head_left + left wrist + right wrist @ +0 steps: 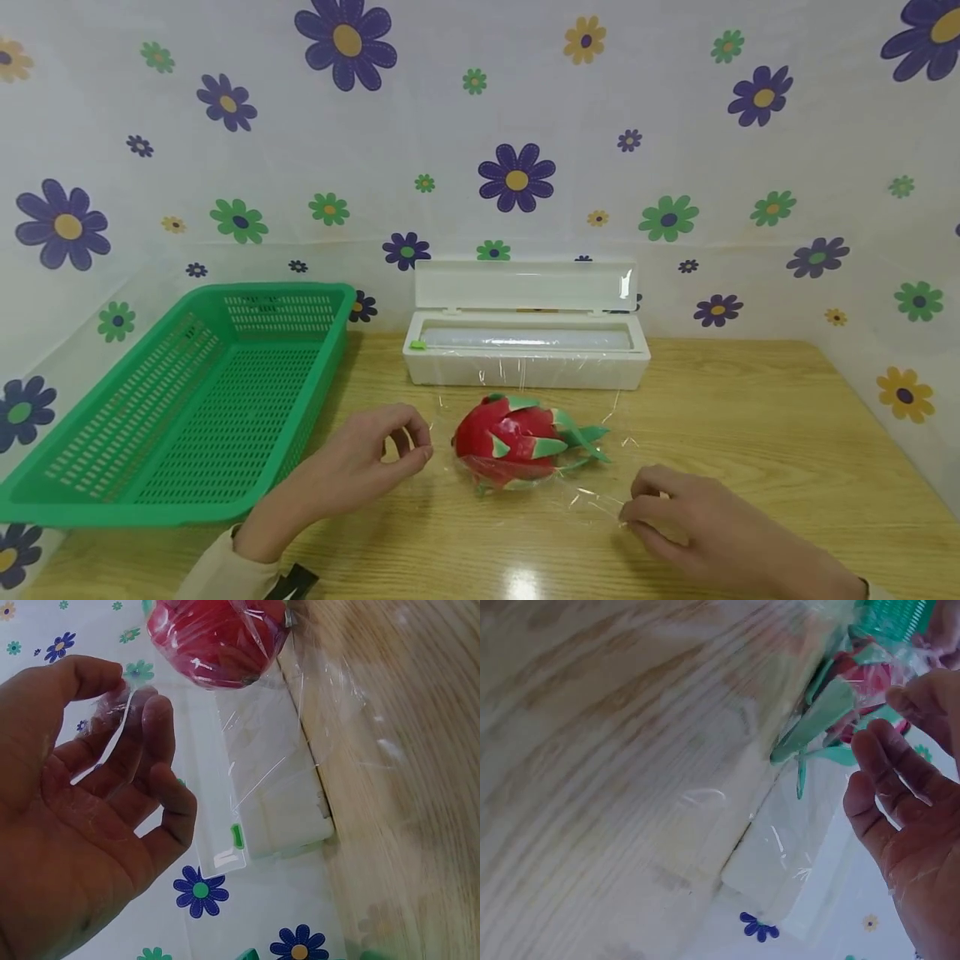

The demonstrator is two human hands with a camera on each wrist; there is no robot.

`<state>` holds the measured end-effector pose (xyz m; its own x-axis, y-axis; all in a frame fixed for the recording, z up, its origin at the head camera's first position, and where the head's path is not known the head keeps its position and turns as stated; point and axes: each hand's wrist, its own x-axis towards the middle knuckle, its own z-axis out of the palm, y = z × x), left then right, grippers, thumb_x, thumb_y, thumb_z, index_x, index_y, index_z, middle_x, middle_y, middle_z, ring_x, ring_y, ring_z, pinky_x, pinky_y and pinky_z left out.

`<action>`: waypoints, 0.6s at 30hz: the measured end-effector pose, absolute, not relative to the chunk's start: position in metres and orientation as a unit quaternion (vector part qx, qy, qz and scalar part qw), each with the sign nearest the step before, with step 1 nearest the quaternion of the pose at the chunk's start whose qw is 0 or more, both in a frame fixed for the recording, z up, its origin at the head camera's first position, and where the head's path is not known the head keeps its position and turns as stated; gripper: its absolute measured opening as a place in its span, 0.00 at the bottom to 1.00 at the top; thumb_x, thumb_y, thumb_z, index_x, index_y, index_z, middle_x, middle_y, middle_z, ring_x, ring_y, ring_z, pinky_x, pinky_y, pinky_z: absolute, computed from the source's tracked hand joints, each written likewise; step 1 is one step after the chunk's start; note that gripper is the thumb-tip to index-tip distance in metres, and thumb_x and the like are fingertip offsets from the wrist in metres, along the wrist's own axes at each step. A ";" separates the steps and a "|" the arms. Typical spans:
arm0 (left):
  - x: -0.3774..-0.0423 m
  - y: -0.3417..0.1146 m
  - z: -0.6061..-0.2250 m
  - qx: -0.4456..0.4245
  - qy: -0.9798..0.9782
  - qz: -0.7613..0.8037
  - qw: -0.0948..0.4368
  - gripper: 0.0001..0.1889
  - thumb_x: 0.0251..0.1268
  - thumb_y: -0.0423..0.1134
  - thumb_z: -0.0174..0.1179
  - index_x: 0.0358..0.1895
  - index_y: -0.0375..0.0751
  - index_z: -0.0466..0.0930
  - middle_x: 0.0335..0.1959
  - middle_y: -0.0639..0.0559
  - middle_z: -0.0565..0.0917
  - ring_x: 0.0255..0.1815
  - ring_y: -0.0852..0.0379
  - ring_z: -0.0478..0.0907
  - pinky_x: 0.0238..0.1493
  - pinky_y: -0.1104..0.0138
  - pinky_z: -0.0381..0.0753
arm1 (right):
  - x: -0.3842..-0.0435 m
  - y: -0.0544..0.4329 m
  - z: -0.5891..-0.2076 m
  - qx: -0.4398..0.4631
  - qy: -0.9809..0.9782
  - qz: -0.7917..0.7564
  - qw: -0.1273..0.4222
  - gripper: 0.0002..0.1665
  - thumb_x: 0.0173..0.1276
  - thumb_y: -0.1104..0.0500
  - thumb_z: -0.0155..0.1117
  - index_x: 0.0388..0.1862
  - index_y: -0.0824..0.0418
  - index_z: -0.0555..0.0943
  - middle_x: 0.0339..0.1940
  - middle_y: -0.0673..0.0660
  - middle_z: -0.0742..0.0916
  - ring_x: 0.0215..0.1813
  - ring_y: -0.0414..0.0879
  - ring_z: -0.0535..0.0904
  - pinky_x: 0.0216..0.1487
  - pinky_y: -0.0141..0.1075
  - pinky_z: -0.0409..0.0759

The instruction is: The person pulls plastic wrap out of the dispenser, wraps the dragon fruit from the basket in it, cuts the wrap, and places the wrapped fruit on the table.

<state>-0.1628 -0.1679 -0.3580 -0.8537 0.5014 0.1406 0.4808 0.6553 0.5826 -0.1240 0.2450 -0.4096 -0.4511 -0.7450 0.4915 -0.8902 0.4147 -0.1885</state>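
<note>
A red dragon fruit [491, 433] with green scales lies on the table between the two hands. Clear cling film [588, 498] stretches from the white dispenser box [525, 372] over the fruit toward the person. On the fruit's left, the left hand [360, 458] pinches the film's edge between thumb and fingers. In the left wrist view, film [112, 739] bunches at those fingertips. The right hand [697, 521] pinches the film's near right corner, to the right of the fruit's leafy tip. The right wrist view shows the green scales [821, 720] beside that hand's fingertips.
A green plastic basket [300, 433] stands at the left, close to the left forearm. The dispenser's lid [525, 283] is raised, with a film roll [525, 338] inside. Behind it hangs a flower-patterned cloth [450, 125]. Wooden tabletop [750, 400] extends to the right.
</note>
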 end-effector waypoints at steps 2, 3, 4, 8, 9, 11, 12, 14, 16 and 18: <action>-0.163 -0.170 -0.357 0.283 0.905 0.317 0.021 0.07 0.69 0.37 0.65 0.36 0.58 0.78 0.33 0.67 0.82 0.36 0.68 0.78 0.35 0.69 0.79 | -0.123 0.249 -0.409 0.485 -0.817 0.274 0.153 0.10 0.72 0.62 0.67 0.45 0.46 0.85 0.41 0.39 0.81 0.36 0.27 0.75 0.39 0.16 0.73; -0.162 -0.171 -0.357 0.293 0.901 0.319 0.024 0.08 0.68 0.37 0.65 0.36 0.59 0.78 0.33 0.68 0.82 0.36 0.68 0.78 0.36 0.68 0.80 | -0.124 0.251 -0.407 0.481 -0.810 0.302 0.148 0.14 0.69 0.66 0.68 0.46 0.47 0.85 0.42 0.39 0.81 0.37 0.28 0.76 0.39 0.17 0.74; -0.163 -0.172 -0.356 0.305 0.896 0.321 0.028 0.09 0.68 0.37 0.65 0.36 0.59 0.78 0.33 0.68 0.81 0.36 0.68 0.78 0.37 0.68 0.81 | -0.124 0.252 -0.406 0.480 -0.801 0.327 0.147 0.19 0.66 0.70 0.69 0.47 0.47 0.85 0.41 0.40 0.82 0.37 0.28 0.77 0.39 0.18 0.75; -0.163 -0.178 -0.355 0.353 0.878 0.322 0.044 0.10 0.68 0.36 0.66 0.36 0.60 0.78 0.33 0.69 0.81 0.38 0.69 0.78 0.41 0.68 0.83 | -0.125 0.257 -0.398 0.462 -0.785 0.389 0.137 0.29 0.59 0.79 0.67 0.49 0.48 0.86 0.40 0.43 0.84 0.34 0.29 0.77 0.35 0.18 0.75; -0.163 -0.179 -0.355 0.362 0.874 0.320 0.049 0.09 0.68 0.36 0.66 0.37 0.60 0.78 0.33 0.69 0.81 0.38 0.69 0.78 0.43 0.67 0.84 | -0.125 0.258 -0.396 0.452 -0.789 0.396 0.131 0.30 0.60 0.79 0.66 0.49 0.48 0.85 0.39 0.43 0.85 0.33 0.29 0.77 0.34 0.19 0.75; -0.163 -0.182 -0.355 0.369 0.871 0.317 0.062 0.09 0.69 0.38 0.65 0.38 0.60 0.78 0.34 0.69 0.81 0.38 0.69 0.77 0.44 0.67 0.84 | -0.124 0.261 -0.393 0.423 -0.804 0.403 0.111 0.29 0.63 0.79 0.64 0.49 0.46 0.85 0.38 0.43 0.87 0.33 0.29 0.76 0.32 0.20 0.75; -0.162 -0.183 -0.355 0.370 0.870 0.319 0.071 0.08 0.70 0.38 0.65 0.38 0.60 0.78 0.34 0.69 0.81 0.38 0.69 0.77 0.45 0.67 0.84 | -0.124 0.262 -0.393 0.408 -0.812 0.406 0.098 0.28 0.64 0.78 0.63 0.49 0.45 0.85 0.38 0.43 0.88 0.32 0.29 0.76 0.32 0.21 0.76; -0.162 -0.184 -0.355 0.370 0.868 0.321 0.085 0.07 0.72 0.39 0.63 0.39 0.60 0.78 0.35 0.68 0.82 0.39 0.69 0.77 0.46 0.66 0.84 | -0.123 0.265 -0.392 0.386 -0.823 0.410 0.077 0.27 0.67 0.77 0.62 0.48 0.44 0.85 0.37 0.43 0.89 0.32 0.30 0.76 0.32 0.24 0.77; -0.161 -0.186 -0.354 0.372 0.864 0.325 0.097 0.06 0.74 0.40 0.62 0.40 0.59 0.78 0.37 0.66 0.83 0.40 0.68 0.77 0.47 0.66 0.84 | -0.123 0.266 -0.392 0.382 -0.824 0.412 0.070 0.26 0.68 0.76 0.61 0.46 0.44 0.85 0.37 0.44 0.90 0.33 0.31 0.78 0.33 0.25 0.78; -0.160 -0.187 -0.353 0.374 0.859 0.332 0.109 0.05 0.75 0.40 0.60 0.41 0.59 0.78 0.39 0.63 0.85 0.41 0.68 0.78 0.46 0.67 0.83 | -0.123 0.268 -0.393 0.384 -0.822 0.415 0.068 0.25 0.68 0.77 0.61 0.44 0.46 0.86 0.38 0.45 0.91 0.35 0.34 0.81 0.34 0.26 0.79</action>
<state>-0.1597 -0.1868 -0.3526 -0.6972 0.7143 0.0607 0.5699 0.5009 0.6514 -0.1228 0.2677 -0.3929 -0.6954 -0.5748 0.4314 -0.6884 0.3603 -0.6295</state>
